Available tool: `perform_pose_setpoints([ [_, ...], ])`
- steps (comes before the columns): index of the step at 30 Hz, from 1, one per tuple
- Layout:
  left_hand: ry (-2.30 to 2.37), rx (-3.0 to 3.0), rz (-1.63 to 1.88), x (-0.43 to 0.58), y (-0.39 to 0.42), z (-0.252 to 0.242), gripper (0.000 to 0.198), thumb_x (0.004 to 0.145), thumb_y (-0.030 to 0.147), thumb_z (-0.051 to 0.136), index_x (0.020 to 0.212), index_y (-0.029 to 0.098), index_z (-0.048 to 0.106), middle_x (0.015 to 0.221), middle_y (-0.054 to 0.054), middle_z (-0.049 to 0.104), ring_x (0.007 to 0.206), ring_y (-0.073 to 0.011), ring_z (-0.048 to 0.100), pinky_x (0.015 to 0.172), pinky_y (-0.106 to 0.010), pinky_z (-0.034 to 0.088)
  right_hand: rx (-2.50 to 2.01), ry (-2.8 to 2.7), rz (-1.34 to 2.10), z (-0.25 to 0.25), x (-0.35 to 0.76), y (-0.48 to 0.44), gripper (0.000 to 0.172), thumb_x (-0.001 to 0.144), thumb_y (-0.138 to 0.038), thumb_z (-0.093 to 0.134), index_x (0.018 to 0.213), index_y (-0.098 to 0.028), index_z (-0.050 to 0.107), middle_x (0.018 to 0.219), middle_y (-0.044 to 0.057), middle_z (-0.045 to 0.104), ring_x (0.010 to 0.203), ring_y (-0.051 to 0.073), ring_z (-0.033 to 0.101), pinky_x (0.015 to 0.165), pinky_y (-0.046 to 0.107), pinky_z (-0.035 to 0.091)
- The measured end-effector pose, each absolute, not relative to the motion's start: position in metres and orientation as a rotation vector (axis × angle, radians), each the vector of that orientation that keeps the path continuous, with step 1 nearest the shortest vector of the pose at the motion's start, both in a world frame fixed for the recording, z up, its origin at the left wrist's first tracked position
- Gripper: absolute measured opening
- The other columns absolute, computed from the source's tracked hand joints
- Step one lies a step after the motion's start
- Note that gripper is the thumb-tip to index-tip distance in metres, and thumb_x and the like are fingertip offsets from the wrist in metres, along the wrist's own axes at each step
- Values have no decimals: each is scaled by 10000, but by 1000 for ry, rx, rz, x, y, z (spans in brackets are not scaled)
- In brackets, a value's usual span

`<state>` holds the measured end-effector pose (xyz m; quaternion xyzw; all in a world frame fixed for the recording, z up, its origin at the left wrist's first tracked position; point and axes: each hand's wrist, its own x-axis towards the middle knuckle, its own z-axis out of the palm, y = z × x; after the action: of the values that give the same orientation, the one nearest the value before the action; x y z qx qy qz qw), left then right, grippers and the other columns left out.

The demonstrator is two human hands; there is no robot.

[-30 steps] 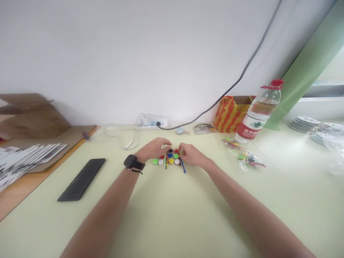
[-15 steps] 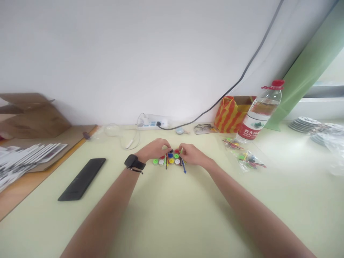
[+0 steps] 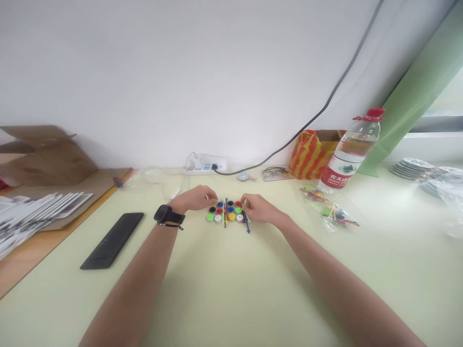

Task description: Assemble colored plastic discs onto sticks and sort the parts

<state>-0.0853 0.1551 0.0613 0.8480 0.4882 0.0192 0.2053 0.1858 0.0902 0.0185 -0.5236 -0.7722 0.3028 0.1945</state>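
Small round coloured discs (image 3: 232, 217) stand in rows on the pale table, in black, blue, red, green, yellow and white. Thin coloured sticks (image 3: 226, 212) with arrow-shaped tips lie across them, and a blue arrow-tipped stick (image 3: 247, 225) slants out at the right end. My left hand (image 3: 198, 197) is at the back left corner of the discs, its fingers curled and brought together; whatever they hold, if anything, is hidden. My right hand (image 3: 258, 208) rests against the right end, fingers bent by the red and green discs and the sticks. What its fingertips pinch cannot be made out.
Clear bags of coloured parts (image 3: 338, 215) lie to the right, before a water bottle (image 3: 347, 156) and a striped bag (image 3: 309, 154). A power strip (image 3: 205, 165) sits by the wall. At left are a black slab-like object (image 3: 113, 241), white strips (image 3: 47, 214) and a cardboard box (image 3: 47, 156).
My left hand has moved left, off the middle of the discs, uncovering the black, blue and red ones in the back rows. My right hand stays almost where it was.
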Motion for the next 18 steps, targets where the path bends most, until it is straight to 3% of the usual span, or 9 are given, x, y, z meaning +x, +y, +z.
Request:
perform_pose_setpoints([
  [10,1381,2382,92,-84,153,65,391,861,544,602,1054,253,777,1062,-64,773,922,-244,715,760,-302,541,-1502,-2169,785,28,198,97,160,913,-208,619,1067,-200,661,918,31,734,765,141,653,657,218,456],
  [15,1335,2458,381,-62,139,65,395,934,529,541,1160,261,724,1212,-57,725,1097,-266,669,903,-353,545,-1664,-2070,613,50,267,112,169,917,-268,603,1056,-213,682,1035,68,740,848,183,681,715,258,492],
  [18,1241,2533,469,-39,126,62,379,967,472,520,1246,273,680,1299,-53,680,1243,-277,590,1067,-408,468,-2055,-1860,282,54,325,115,229,887,-289,613,1081,-211,706,1083,112,745,991,261,686,794,322,507],
])
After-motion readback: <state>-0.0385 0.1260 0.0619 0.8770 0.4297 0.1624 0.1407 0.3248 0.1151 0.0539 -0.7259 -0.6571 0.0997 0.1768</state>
